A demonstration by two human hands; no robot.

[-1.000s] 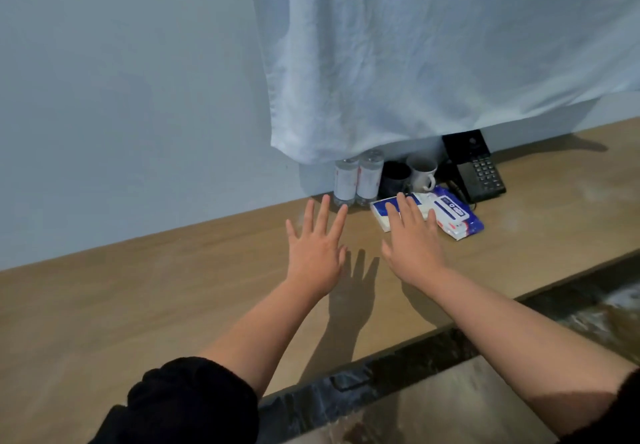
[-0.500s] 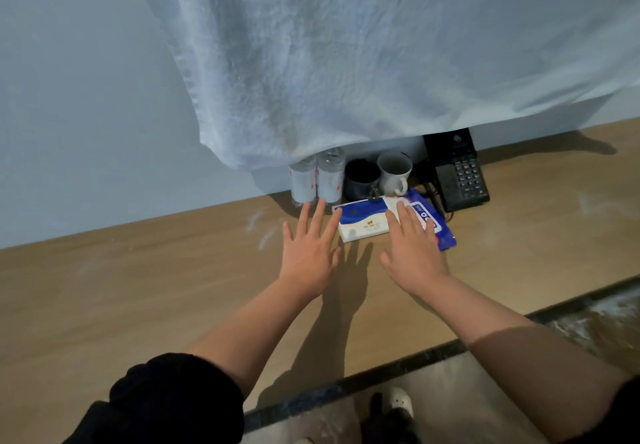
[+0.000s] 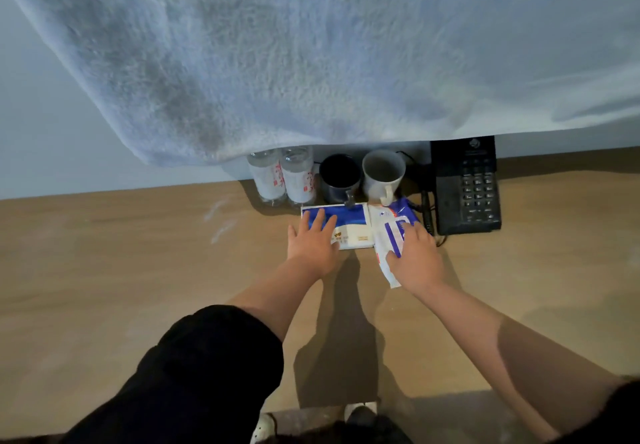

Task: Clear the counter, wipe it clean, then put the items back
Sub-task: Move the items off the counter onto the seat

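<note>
Your left hand (image 3: 313, 242) flat, fingers straight, on tissue pack (image 3: 349, 223) lying left-right | your right hand (image 3: 415, 258) grips wipes packet (image 3: 386, 235) running near-far

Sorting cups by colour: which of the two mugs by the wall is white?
The white mug on the right, nearest the black telephone. The dark mug stands to its left, beside the water bottles.

Left grip (image 3: 313, 242) now flat on the tissue pack (image 3: 349, 221), right grip (image 3: 415, 260) now around the wipes packet (image 3: 388, 235).
</note>
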